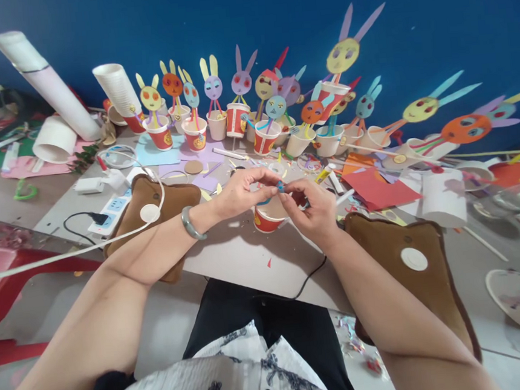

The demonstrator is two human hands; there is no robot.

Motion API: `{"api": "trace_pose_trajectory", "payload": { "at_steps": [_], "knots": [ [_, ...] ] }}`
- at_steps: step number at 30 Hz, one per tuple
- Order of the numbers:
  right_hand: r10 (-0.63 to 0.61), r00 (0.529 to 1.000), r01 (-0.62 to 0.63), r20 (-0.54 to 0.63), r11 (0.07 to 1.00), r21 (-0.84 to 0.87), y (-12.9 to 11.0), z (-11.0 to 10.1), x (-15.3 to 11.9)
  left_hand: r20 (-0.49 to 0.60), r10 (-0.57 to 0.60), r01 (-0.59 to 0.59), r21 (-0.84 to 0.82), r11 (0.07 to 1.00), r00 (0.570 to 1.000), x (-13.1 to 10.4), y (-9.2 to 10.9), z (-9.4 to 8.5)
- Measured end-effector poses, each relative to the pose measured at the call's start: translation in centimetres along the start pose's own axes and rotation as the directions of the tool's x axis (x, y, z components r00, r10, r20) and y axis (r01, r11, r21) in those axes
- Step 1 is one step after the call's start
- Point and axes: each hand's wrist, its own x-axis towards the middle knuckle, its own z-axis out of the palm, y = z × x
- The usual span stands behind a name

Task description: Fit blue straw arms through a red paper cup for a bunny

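Observation:
Both hands meet over a red and white paper cup (267, 220) standing near the table's front edge. My left hand (246, 191), with a bangle (193, 223) on its wrist, pinches a small blue piece (280, 186) between thumb and finger. From the other side, my right hand (310, 206) closes its thumb and fingertips on the same blue piece. What the piece is made of cannot be made out. The cup's mouth is partly hidden behind the hands.
Paper-cup rabbit figures (192, 134) line the back against the blue wall. Brown cushions (407, 267) lie at both sides of the table. A power strip (114, 212) with cables sits at left. Red paper (380, 185) and scraps lie behind the right hand.

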Motion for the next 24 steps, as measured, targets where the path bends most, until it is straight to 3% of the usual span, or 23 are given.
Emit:
{"api": "trace_pose_trajectory", "payload": {
  "at_steps": [4, 14, 24],
  "knots": [
    [0.022, 0.999, -0.024, -0.034, 0.997, -0.080, -0.3, 0.0, -0.3, -0.012, -0.020, 0.020, 0.005, 1.000, 1.000, -0.2, 0.3, 0.3],
    [-0.206, 0.978, 0.184, -0.041, 0.933, -0.308, -0.8, -0.1, -0.6, -0.027, -0.053, 0.054, 0.068, 0.996, 0.998, -0.6, 1.0, 1.0],
    [0.016, 0.996, -0.030, -0.084, 0.985, -0.170, -2.0, 0.0, -0.7, -0.012, -0.015, 0.014, -0.056, 0.998, 1.000, -0.6, 1.4, 1.8]
  ]
}}
